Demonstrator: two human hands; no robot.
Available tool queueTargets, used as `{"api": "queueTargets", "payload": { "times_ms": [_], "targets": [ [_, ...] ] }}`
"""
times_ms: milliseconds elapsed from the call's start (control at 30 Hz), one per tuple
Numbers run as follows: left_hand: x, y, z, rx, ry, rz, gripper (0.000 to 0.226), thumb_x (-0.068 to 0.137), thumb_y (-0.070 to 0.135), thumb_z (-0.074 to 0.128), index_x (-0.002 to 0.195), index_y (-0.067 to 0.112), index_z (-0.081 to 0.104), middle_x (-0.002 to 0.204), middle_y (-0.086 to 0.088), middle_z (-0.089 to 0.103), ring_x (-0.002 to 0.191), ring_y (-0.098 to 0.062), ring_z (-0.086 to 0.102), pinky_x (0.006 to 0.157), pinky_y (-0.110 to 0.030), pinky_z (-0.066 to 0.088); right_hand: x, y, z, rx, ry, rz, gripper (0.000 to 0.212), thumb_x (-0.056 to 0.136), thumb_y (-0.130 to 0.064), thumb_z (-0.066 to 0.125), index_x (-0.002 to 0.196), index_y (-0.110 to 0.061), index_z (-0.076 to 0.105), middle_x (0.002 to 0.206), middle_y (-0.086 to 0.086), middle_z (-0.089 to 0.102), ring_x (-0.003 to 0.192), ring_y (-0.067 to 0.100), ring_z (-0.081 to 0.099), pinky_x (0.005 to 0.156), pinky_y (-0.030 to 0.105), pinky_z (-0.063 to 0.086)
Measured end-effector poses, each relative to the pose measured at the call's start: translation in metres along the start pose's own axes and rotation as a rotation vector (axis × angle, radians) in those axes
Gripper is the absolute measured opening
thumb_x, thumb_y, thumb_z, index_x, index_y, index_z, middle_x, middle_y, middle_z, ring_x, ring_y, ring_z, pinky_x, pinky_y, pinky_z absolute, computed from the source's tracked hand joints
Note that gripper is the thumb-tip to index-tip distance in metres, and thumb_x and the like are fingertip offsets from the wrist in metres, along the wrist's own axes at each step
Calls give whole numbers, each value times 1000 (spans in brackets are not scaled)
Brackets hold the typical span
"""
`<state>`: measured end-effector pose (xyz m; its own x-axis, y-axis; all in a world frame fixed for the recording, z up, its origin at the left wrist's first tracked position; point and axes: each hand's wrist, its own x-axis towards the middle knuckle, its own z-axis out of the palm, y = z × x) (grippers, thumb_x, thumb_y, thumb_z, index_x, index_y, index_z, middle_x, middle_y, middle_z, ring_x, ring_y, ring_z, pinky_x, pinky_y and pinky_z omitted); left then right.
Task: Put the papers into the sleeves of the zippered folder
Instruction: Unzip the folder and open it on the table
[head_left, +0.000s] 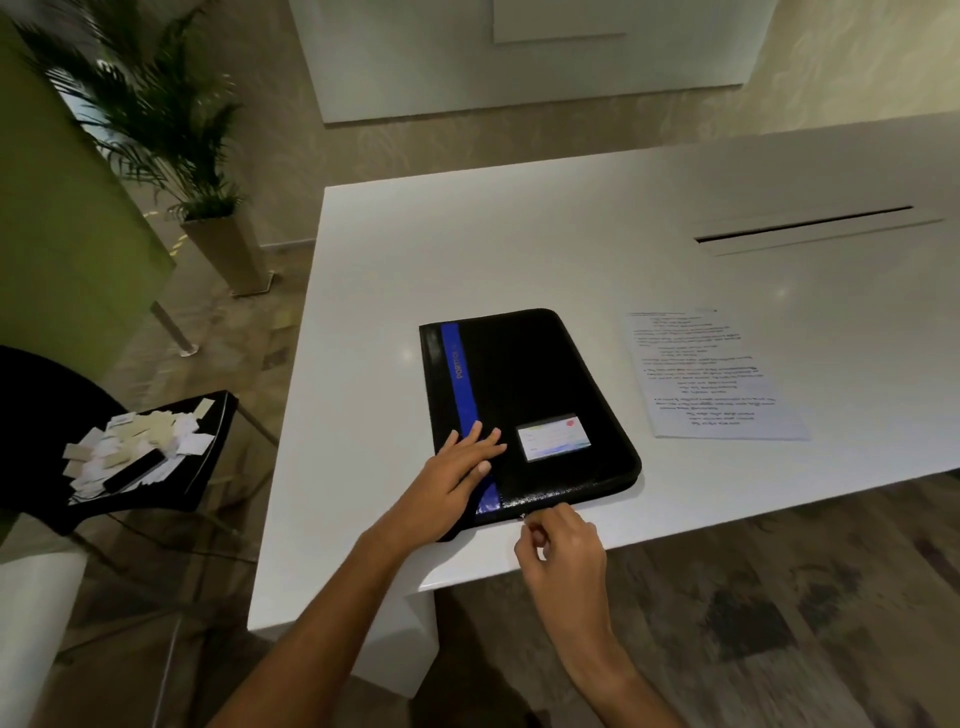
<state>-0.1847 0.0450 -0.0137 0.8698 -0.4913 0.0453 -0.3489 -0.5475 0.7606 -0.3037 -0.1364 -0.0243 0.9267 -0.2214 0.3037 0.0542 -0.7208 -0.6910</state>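
A black zippered folder (540, 384) with a blue stripe and a small label window lies closed on the white table (519, 249), near its front edge. My left hand (457, 467) rests flat on the folder's near left corner, fingers spread. At the folder's front edge my right hand (561, 545) pinches the small metal zipper pull (522, 516). A stack of printed papers (711, 374) lies flat to the right of the folder, apart from it.
A long cable slot (810, 228) is set into the table at the back right. To the left stands a black chair (130, 467) holding several paper scraps and a dark object. A potted palm (208, 171) stands on the floor behind it.
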Motion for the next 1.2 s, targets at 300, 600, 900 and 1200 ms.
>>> {"api": "queueTargets", "payload": {
  "times_ms": [300, 600, 900, 1200],
  "targets": [
    [0, 8, -5, -247, 18, -162, 50, 117, 33, 49, 166, 37, 42, 174, 13, 39, 169, -19, 17, 137, -49, 23, -13, -26, 25, -2, -76, -43, 21, 80, 4, 90, 86, -11, 76, 83, 0, 69, 72, 13, 59, 74, 16, 38],
    [33, 49, 9, 900, -85, 80, 87, 87, 82, 66, 150, 23, 54, 132, -9, 66, 120, -32, 64, 90, -46, 58, -15, -17, 27, -27, -56, -80, 28, 75, 4, 96, 92, -10, 79, 93, 5, 80, 77, 16, 69, 80, 11, 36],
    [34, 47, -1, 850, -76, 186, 85, 91, 86, 45, 150, 25, 48, 112, -6, 69, 92, -24, 65, 80, -41, 62, -21, -18, 26, -39, 52, -173, 27, 74, 5, 97, 87, -9, 77, 79, 2, 75, 69, 14, 71, 74, 29, 51],
    [5, 48, -6, 496, 301, 238, 73, 95, 52, 49, 160, 20, 45, 152, -17, 64, 119, -38, 73, 87, -46, 65, -26, -36, 40, -10, -46, -351, 24, 79, -6, 95, 96, -14, 81, 92, -2, 81, 83, 11, 75, 78, 34, 63]
  ]
}}
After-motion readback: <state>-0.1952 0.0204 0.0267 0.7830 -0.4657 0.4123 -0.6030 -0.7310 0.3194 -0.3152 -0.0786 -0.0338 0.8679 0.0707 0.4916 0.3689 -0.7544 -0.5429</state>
